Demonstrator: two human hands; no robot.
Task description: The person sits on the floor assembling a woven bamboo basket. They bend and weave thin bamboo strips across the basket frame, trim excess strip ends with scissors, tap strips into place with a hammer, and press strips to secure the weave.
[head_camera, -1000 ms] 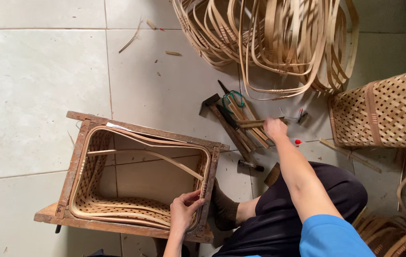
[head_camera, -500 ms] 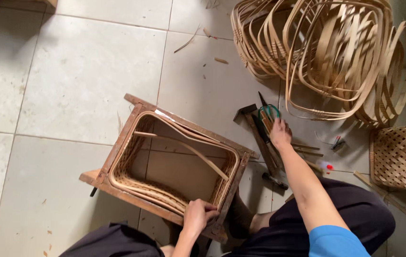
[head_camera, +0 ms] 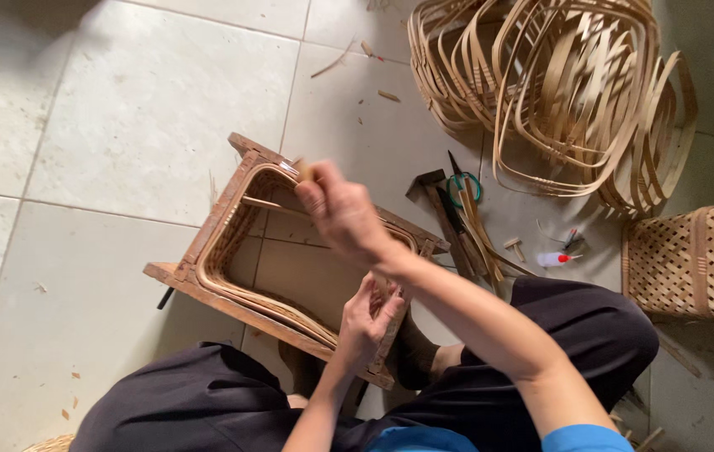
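1. Head view looked straight down at a wooden frame point(head_camera: 206, 276) at frame centre, lying on pale floor tiles point(head_camera: 122, 125) with a half-woven basket point(head_camera: 231, 243) fitted inside it. The frame probably served as a mould that fixed the basket's shape.
2. Left hand point(head_camera: 369, 314) sat at the frame's near edge, lower centre, fingers closed on the rim there. It looked like a steadying hold, so the frame would not slide.
3. Right hand point(head_camera: 340, 213) was raised above the frame's middle, blurred, fingers curled in a pinch around something small and pale at the fingertips. I could not tell what it was; maybe a short peg or a strip end.
4. A thin stick point(head_camera: 269, 203) spanned the basket's upper end, likely bracing the sides apart.
5. Tools lay right of centre within arm's reach: scissors with green handles point(head_camera: 461, 184), cut strips point(head_camera: 482, 243) and a small white bottle with a red tip point(head_camera: 556, 259).
6. Bent hoops point(head_camera: 557, 92) were piled at upper right.
7. A finished woven basket point(head_camera: 696, 264) stood at the right edge.
8. The person sat with knees either side of the frame, which kept the work close.
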